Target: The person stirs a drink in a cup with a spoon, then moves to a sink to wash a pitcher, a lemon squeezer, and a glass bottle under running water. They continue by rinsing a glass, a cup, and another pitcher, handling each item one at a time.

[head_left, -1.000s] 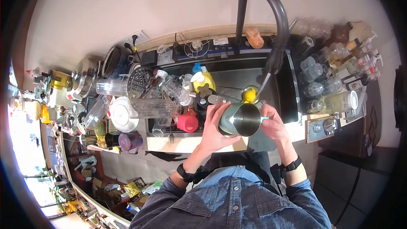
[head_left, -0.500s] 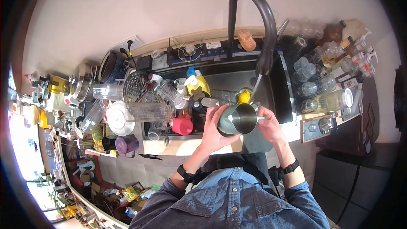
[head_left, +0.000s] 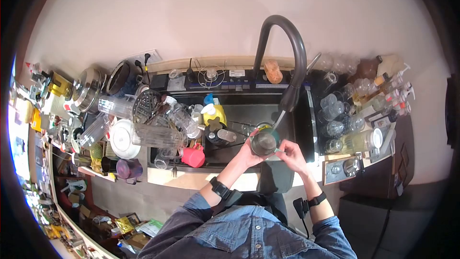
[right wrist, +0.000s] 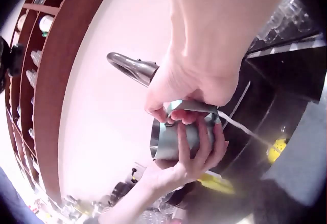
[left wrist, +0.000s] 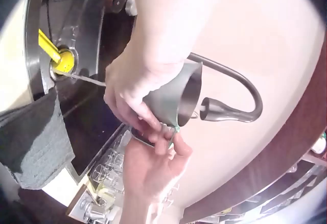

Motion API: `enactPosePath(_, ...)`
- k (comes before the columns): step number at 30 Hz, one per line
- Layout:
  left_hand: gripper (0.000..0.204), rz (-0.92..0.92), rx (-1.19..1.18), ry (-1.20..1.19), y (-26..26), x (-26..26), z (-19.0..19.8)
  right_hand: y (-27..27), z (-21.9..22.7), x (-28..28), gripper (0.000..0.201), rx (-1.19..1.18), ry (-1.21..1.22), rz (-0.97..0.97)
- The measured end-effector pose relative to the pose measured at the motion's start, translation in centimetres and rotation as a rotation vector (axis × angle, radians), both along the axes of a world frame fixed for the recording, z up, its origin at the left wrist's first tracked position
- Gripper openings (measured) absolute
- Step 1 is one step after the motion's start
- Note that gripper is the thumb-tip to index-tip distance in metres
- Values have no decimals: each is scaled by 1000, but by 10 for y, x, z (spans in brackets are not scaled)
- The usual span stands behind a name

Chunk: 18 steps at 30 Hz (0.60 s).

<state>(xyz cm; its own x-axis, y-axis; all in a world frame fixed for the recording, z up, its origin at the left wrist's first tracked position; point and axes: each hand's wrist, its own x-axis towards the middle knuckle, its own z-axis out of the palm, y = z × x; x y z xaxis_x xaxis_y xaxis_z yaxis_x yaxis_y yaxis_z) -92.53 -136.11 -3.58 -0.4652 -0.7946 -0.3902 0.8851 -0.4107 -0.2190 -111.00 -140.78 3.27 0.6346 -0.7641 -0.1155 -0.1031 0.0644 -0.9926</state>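
Observation:
A green-grey metal pitcher is held over the sink, below the faucet. My left hand curls round its body from the left. On the other side my right hand grips the pitcher's handle, fingers hooked through it in the right wrist view. The pitcher's mouth faces toward the faucet nozzle. Water runs past the pitcher down to a round yellow thing at the drain. In the head view the pitcher overlaps the drain.
Left of the sink crowd glass tumblers, a white plate, a red cup and a yellow-and-black item. Several upturned glasses and pump bottles stand at the right. A grey cloth hangs over the sink's front edge.
Both hands have moved the pitcher forward, away from my body, toward the stream and over the drain. The head view has also tilted up. Both grips stay the same.

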Motion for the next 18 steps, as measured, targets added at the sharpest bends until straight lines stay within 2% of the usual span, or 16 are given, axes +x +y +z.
enactPosePath(3,50,104,171,-107,-23,-12,-3,-22,14,-1,16,-519,247,-50)
enactPosePath(4,50,149,202,-116,-30,-16,-6,-34,7,-3,30,-401,126,-110)
enactPosePath(5,50,196,234,-126,-37,-20,-8,-44,11,-7,41,-304,163,-176)
enactPosePath(6,51,218,303,-219,-41,-23,6,-57,16,-6,46,-306,168,-188)
enactPosePath(8,51,236,317,-207,-49,-25,-5,-73,30,3,58,-340,141,-181)
enactPosePath(11,53,243,294,-227,-53,-26,-7,-71,54,28,56,-524,126,-90)
enactPosePath(12,55,239,296,-231,-54,-25,-11,-71,58,31,57,-538,189,-62)
enactPosePath(13,57,234,300,-234,-54,-25,-16,-72,62,34,55,-697,258,-5)
enactPosePath(15,56,252,385,-268,-47,-21,-20,-68,77,43,50,-855,315,65)
enactPosePath(17,54,252,497,-288,-37,-15,-18,-73,78,50,47,-757,312,122)
enactPosePath(18,55,292,452,-254,-33,-13,-5,-78,78,54,45,-710,309,149)
